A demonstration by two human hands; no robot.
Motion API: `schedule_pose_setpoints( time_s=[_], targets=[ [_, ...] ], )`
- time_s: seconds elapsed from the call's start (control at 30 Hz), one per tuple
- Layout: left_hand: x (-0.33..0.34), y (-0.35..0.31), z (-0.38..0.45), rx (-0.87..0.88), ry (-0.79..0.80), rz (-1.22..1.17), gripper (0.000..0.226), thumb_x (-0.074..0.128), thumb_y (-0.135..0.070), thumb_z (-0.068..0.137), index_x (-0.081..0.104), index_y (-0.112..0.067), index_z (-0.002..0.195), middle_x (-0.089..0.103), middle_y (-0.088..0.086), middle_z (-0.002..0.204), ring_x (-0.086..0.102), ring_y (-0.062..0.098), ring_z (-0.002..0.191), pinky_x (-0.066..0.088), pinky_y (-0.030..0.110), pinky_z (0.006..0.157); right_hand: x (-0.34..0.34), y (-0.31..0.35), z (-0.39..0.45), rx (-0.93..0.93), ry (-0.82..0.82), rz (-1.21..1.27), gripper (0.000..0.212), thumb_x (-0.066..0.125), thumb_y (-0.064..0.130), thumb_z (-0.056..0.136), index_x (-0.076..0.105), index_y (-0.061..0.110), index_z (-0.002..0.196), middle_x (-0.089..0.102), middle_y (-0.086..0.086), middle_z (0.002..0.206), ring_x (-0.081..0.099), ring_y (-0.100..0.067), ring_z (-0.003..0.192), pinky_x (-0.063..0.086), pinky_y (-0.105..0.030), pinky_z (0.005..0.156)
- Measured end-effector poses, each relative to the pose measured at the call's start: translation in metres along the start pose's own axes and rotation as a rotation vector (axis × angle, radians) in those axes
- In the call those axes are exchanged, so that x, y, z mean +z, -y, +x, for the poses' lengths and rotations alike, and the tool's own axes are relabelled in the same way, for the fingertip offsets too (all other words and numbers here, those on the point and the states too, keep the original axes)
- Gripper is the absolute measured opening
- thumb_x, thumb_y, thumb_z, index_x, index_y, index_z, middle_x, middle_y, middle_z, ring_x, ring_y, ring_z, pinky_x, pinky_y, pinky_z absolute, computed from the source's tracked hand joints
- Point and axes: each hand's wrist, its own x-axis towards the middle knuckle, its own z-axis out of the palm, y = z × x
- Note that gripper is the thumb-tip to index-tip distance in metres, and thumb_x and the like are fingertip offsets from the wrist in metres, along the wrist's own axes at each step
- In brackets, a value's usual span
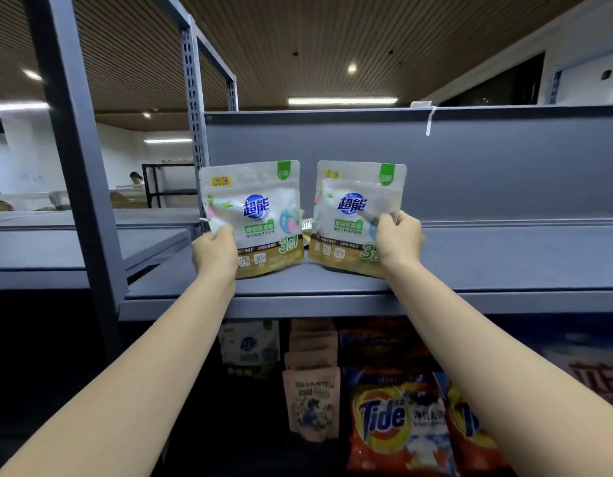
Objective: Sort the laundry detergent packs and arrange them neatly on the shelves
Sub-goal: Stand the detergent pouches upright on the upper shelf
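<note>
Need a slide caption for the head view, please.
Left hand and right hand each hold a white detergent pouch upright on the grey shelf.

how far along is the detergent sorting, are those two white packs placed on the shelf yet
Early, it seems. Done: nothing stands alone on the grey shelf. In hand: the left hand grips the left white pack and the right hand grips the right white pack, both upright with bases on the shelf. Left: release them, then sort the Tide bags and pink pouches below.

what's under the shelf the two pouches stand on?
Under the gray shelf: a white pouch, pink pouches and orange Tide bags. The arms and darkness hide the rest.
</note>
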Motion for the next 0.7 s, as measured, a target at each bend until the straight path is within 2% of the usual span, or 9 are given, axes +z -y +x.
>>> schedule_pose_setpoints(
  time_s=[0.1,0.17,0.3,0.37,0.43,0.6,0.7],
  targets=[
    [-0.01,-0.004,-0.012,0.052,-0.121,-0.076,0.03,0.042,-0.015,0.08,0.025,-0.019,0.054,0.025,-0.004,0.051,0.021,0.014,0.047,0.017,0.025,0.046,-0.008,-0.001,-0.017,-0.004,-0.12,0.033,0.029,0.044,0.023,0.089,0.045,0.016,0.061,0.051,0.007,0.061,0.043,-0.004,0.06,0.03,-0.022,0.05],
    [-0.021,-0.008,-0.018,0.086,-0.209,-0.088,0.033,0.043,-0.016,0.08,0.026,-0.019,0.052,0.026,-0.005,0.049,0.023,0.015,0.046,0.017,0.026,0.045,-0.013,0.002,-0.029,-0.012,-0.178,0.099,0.031,0.043,0.027,0.092,0.047,0.019,0.062,0.052,0.011,0.063,0.047,-0.007,0.061,0.03,-0.026,0.052],
    [-0.042,-0.01,-0.031,0.079,-0.308,-0.252,0.022,0.045,-0.011,0.079,0.042,-0.018,0.058,0.049,-0.008,0.059,0.044,0.009,0.051,0.033,0.023,0.044,-0.024,0.004,-0.049,-0.046,-0.271,0.191,0.04,0.042,0.038,0.096,0.048,0.025,0.058,0.052,0.016,0.063,0.049,-0.014,0.067,0.034,-0.027,0.063],
    [-0.052,-0.003,-0.039,0.086,-0.297,-0.316,0.026,0.046,-0.008,0.081,0.043,-0.018,0.057,0.052,-0.012,0.053,0.047,0.005,0.047,0.033,0.016,0.04,-0.029,-0.002,-0.061,-0.057,-0.277,0.215,0.042,0.042,0.038,0.096,0.048,0.024,0.057,0.051,0.016,0.062,0.049,-0.014,0.065,0.034,-0.027,0.064],
    [-0.063,0.012,-0.05,0.077,-0.285,-0.279,0.028,0.047,-0.011,0.08,0.044,-0.019,0.053,0.052,-0.015,0.047,0.047,0.002,0.043,0.033,0.017,0.041,-0.032,-0.01,-0.076,-0.062,-0.267,0.228,0.041,0.04,0.037,0.094,0.047,0.024,0.056,0.052,0.014,0.062,0.048,-0.013,0.063,0.035,-0.029,0.064],
    [-0.091,0.063,-0.08,0.09,-0.357,-0.069,0.033,0.05,-0.018,0.082,0.048,-0.017,0.05,0.051,-0.01,0.051,0.043,0.005,0.044,0.031,0.02,0.04,-0.037,-0.042,-0.114,-0.097,-0.206,0.205,0.039,0.04,0.036,0.091,0.046,0.022,0.054,0.053,0.01,0.058,0.047,-0.009,0.056,0.038,-0.033,0.056],
    [-0.105,0.095,-0.092,0.041,-0.375,0.026,0.033,0.047,-0.017,0.085,0.049,-0.017,0.052,0.052,-0.005,0.056,0.044,0.011,0.049,0.033,0.027,0.047,-0.037,-0.064,-0.133,-0.108,-0.17,0.126,0.042,0.042,0.031,0.095,0.045,0.024,0.054,0.051,0.012,0.055,0.046,-0.004,0.054,0.036,-0.027,0.049]
  ],
)
